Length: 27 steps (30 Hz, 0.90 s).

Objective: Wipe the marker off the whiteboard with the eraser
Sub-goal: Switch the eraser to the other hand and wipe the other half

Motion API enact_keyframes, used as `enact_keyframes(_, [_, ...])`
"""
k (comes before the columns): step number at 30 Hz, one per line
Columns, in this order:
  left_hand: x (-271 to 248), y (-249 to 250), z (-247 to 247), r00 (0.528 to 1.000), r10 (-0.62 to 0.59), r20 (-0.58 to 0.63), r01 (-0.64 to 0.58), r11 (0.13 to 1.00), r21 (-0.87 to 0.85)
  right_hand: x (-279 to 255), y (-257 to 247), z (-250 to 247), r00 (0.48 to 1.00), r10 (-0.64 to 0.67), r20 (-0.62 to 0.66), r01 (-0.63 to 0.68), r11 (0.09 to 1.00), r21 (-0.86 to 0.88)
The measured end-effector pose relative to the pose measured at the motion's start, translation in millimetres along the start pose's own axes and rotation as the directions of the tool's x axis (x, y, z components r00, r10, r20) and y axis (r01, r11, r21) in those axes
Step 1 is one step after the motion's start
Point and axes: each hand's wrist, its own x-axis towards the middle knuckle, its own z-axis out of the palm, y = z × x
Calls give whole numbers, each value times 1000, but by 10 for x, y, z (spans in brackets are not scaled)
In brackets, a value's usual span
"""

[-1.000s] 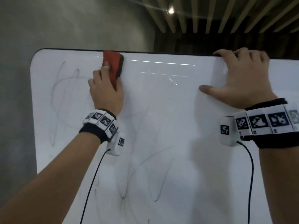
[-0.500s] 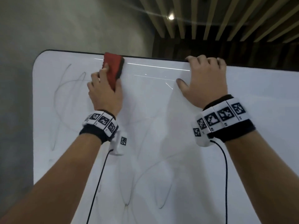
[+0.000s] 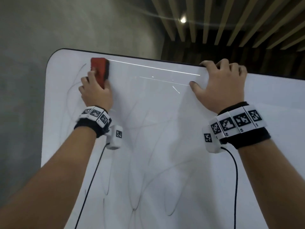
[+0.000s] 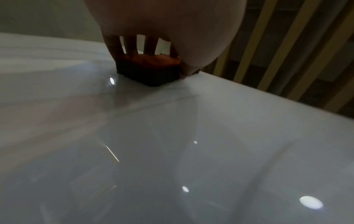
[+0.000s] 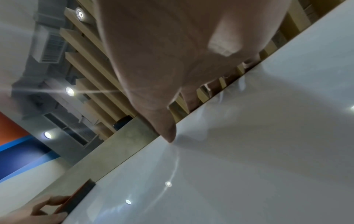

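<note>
Head view: left hand (image 3: pixel 97 93) has slid the eraser (image 3: pixel 99 71) leftward along the whiteboard (image 3: pixel 165 146) top edge, fingers grasping it flat to the surface. Right hand (image 3: pixel 219 86) has re-gripped the top edge, fingers hooked over it. Faint marker scribbles (image 3: pixel 77 85) left of and below the fingers; mostly unwiped.

Both arms are raised and stretched forward. The left hand (image 3: pixel 96 94) is held up, fingers (image 4: pixel 132 46) and thumb curled in a grip. The right hand (image 3: pixel 219 85) is set higher and well apart from it, its fingers hooked over, the thumb (image 5: pixel 168 131) splayed out and pressed flat.
</note>
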Motion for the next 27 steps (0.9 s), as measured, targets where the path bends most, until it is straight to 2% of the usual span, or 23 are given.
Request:
enact_keyframes(3, [12, -18, 47, 999, -33, -19, 34, 998, 62, -1, -9, -14, 1000, 9, -2, -9, 1000, 7])
enact_keyframes(4, [-82, 9, 73, 1000, 13, -19, -11, 997, 81, -2, -17, -17, 1000, 18, -3, -18, 1000, 16])
enact_keyframes(5, [-224, 45, 100, 993, 114, -15, -112, 989, 95, -2, -28, -18, 1000, 28, -3, -28, 999, 25])
enact_keyframes(6, [-399, 81, 114, 965, 262, 1, -261, 961, 96, 0, -48, -21, 999, 39, -3, -39, 999, 33])
enact_keyframes(7, [-589, 96, 121, 904, 426, 36, -427, 901, 76, 5, -73, -22, 999, 49, -2, -49, 998, 40])
enact_keyframes(9, [-830, 41, 88, 711, 692, 124, -698, 716, 5, 21, -150, -25, 998, 69, 3, -69, 996, 47])
enact_keyframes(10, [-758, 11, 29, 625, 765, 154, -772, 635, -22, 27, -197, -25, 997, 78, 9, -78, 996, 45])
enact_keyframes(11, [-604, -22, -27, 584, 795, 161, -805, 594, -15, 28, -247, -20, 997, 83, 12, -83, 996, 43])
enact_keyframes(12, [-415, -67, -59, 603, 781, 161, -793, 609, 14, 24, -296, -9, 996, 85, 7, -85, 995, 44])
enact_keyframes(13, [-203, -108, -74, 667, 731, 146, -742, 669, 41, 16, -346, 6, 996, 86, -1, -86, 995, 48])
enact_keyframes(15, [201, -187, -105, 822, 558, 116, -566, 823, 50, -14, -431, 44, 995, 97, -24, -95, 994, 50])
enact_keyframes(16, [335, -209, -107, 874, 474, 109, -480, 876, 38, -27, -465, 64, 994, 105, -39, -103, 993, 49])
enact_keyframes(17, [396, -201, -101, 909, 405, 102, -410, 912, 29, -40, -492, 79, 992, 114, -53, -112, 993, 46])
enact_keyframes(19, [327, -113, -73, 949, 297, 105, -303, 952, 52, -56, -530, 93, 990, 125, -71, -122, 992, 44])
enact_keyframes(20, [218, -53, -59, 951, 290, 108, -298, 952, 71, -54, -550, 92, 990, 121, -75, -118, 992, 47])
enact_keyframes(21, [67, 8, -51, 929, 353, 109, -362, 929, 74, -48, -581, 88, 991, 109, -74, -106, 993, 47])
enact_keyframes(22, [-96, 53, -54, 872, 475, 117, -484, 873, 60, -39, -625, 85, 994, 86, -68, -84, 996, 40])
enact_keyframes(23, [-250, 67, -72, 785, 602, 144, -612, 790, 32, -26, -683, 85, 997, 52, -57, -51, 998, 26])
enact_keyframes(24, [-326, 35, -78, 695, 697, 178, -709, 705, 7, -8, -758, 89, 999, 11, -50, -10, 1000, 12])
enact_keyframes(25, [-281, -23, -100, 631, 748, 206, -764, 645, -4, 13, -842, 99, 998, -35, -46, 35, 999, 4])
enact_keyframes(26, [-161, -77, -128, 620, 757, 206, -775, 632, 5, 37, -926, 114, 996, -81, -43, 81, 997, 3])
enact_keyframes(27, [7, -140, -149, 673, 717, 179, -733, 680, 31, 64, -1009, 133, 992, -120, -37, 120, 993, 4])
